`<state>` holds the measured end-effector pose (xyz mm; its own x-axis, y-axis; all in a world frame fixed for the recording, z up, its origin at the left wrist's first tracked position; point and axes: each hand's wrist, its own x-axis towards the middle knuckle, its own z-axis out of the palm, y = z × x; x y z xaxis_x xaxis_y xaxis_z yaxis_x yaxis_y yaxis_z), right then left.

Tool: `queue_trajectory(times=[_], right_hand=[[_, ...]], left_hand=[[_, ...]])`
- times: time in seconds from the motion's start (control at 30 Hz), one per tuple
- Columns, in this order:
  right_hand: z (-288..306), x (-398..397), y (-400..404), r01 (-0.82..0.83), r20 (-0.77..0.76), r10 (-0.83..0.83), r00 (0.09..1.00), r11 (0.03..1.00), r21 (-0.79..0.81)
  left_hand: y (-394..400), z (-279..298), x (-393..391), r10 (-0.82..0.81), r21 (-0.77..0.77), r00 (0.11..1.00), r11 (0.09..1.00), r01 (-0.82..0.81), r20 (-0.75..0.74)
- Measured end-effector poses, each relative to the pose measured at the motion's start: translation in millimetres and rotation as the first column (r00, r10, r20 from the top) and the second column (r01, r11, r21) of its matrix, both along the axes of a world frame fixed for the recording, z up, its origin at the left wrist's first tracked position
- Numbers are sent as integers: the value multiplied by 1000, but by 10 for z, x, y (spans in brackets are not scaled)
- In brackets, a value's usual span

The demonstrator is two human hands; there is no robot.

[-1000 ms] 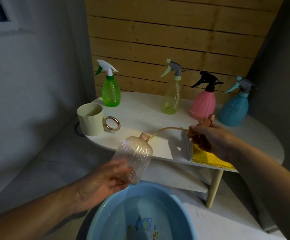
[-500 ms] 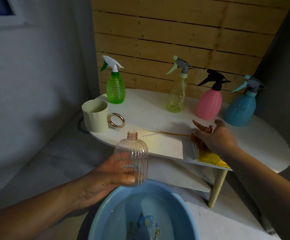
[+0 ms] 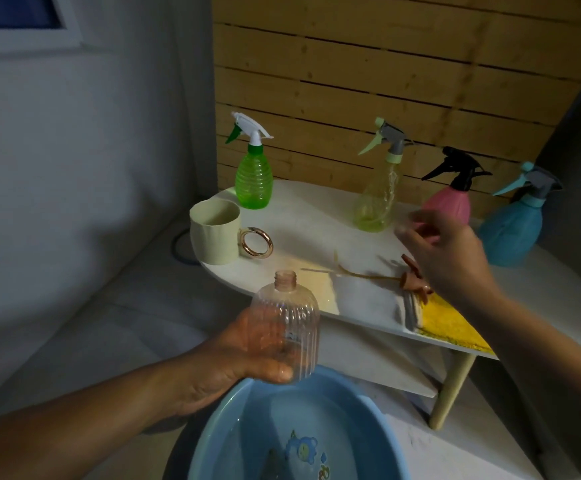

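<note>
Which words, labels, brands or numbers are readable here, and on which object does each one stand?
None can be read.
The blue basin bears a cartoon print; any lettering in it is too blurred.
The clear bottle shows no label.

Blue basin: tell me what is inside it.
The blue basin holds what looks like clear water over a cartoon print on its bottom. Its near part runs off the frame, and the left hand, holding the clear bottle, covers the far-left rim.

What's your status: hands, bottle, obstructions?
Left hand grips uncapped clear bottle above blue basin. Right hand empty over spray head on table. Nothing blocks the basin.
</note>
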<state>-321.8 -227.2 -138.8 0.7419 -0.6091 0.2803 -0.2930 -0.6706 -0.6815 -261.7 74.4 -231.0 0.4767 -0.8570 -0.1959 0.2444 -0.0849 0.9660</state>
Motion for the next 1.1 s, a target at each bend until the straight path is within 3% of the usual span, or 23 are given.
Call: queue_trajectory(times=[0.1, 0.17, 0.3, 0.43, 0.63, 0.73, 0.87, 1.1], right_hand=[[226, 307, 405, -241, 48, 237, 970, 963, 121], [316, 596, 690, -362, -35, 378, 925, 905, 223], [220, 1157, 1195, -426, -248, 519, 818, 836, 345], [-37, 1386, 1332, -395, -354, 535, 767, 829, 395], [-134, 1273, 1250, -398, -264, 567, 780, 776, 490], [-9, 1010, 1111, -418, -194, 546, 815, 785, 457], [129, 527, 832, -416, -212, 505, 837, 838, 353], [86, -351, 489, -407, -299, 571, 765, 787, 463]], left_hand=[[61, -84, -10, -37, 35, 999, 999, 36, 34], [101, -129, -14, -17, 58, 999, 998, 15, 44], [168, -146, -20, -33, 100, 996, 995, 24, 87], [198, -274, -40, -23, 145, 991, 989, 3, 133], [296, -434, -53, 6, 169, 984, 985, -37, 181], [274, -465, -72, 46, 156, 976, 985, -80, 212], [261, -490, -63, 93, 166, 963, 976, -138, 254], [389, -696, -24, 26, 267, 917, 953, -143, 398]])
